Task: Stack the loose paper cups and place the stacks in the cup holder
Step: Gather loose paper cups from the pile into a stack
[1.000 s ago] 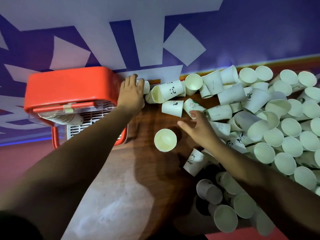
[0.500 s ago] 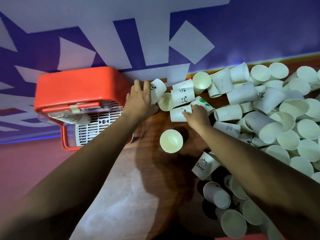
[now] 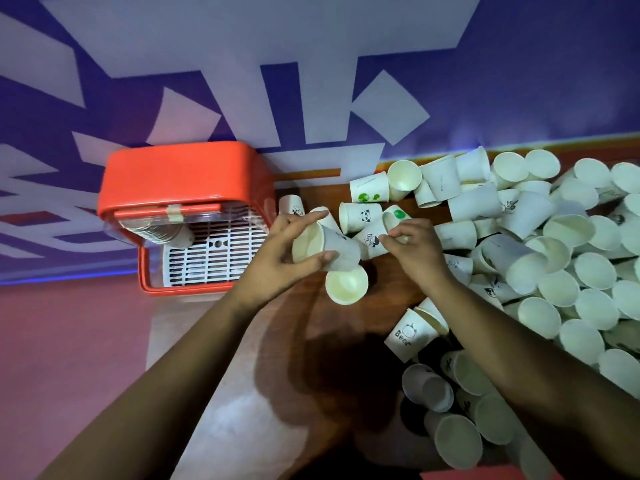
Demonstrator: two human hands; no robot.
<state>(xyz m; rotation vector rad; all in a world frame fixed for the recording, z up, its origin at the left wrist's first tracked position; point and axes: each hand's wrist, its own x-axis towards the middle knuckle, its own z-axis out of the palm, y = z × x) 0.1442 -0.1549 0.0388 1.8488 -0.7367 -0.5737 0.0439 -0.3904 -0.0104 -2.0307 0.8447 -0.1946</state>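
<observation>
Purple wall with pale block lettering (image 3: 311,81) rises behind the dark wooden surface (image 3: 304,341) where I work. My left hand (image 3: 287,261) grips a white paper cup (image 3: 325,244) lying on its side, thumb and fingers closed around it near the rim, its open mouth facing left. My right hand (image 3: 412,251) is curled shut, pinching the rim of a second cup (image 3: 372,239) printed with a small cartoon figure; its base points toward the cup in my left hand, and the two nearly touch. Just below them an upright cup (image 3: 346,284) stands empty on the surface. A heap of loose cups (image 3: 554,265), some upright, some tipped over, covers the right side of the surface. At the left edge sits the red cup holder (image 3: 180,178), with a white slatted grille (image 3: 214,258) on its face. A stack of nested cups (image 3: 162,232) lies on its side in the holder, above the grille.
</observation>
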